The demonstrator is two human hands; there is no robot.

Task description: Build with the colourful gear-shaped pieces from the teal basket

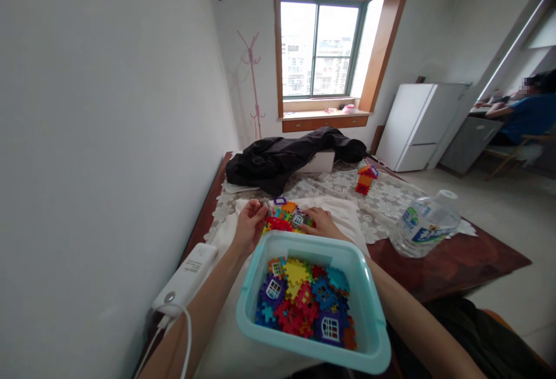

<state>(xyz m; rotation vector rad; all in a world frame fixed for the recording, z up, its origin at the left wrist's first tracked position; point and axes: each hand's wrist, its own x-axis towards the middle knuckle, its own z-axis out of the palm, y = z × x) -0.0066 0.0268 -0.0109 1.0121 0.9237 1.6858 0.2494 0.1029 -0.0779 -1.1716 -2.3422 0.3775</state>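
A part-built model of colourful interlocking plastic tiles (284, 215) sits on a white cloth (339, 208) just beyond a teal bin. My left hand (249, 225) grips its left side, fingers curled around a small piece at the top. My right hand (319, 222) rests against its right side, fingers closed on the tiles. The teal plastic bin (369, 309) stands close in front of me between my forearms and holds several loose tiles (304, 306) in red, blue, yellow, orange and purple, some with window shapes.
A small finished tile house (365, 179) stands further back on the lace tablecloth. A clear water bottle (425, 223) lies at the right. A white power bank with cable (186, 277) lies at the left edge by the wall. Black clothing (286, 159) is heaped at the far end. A person sits far right.
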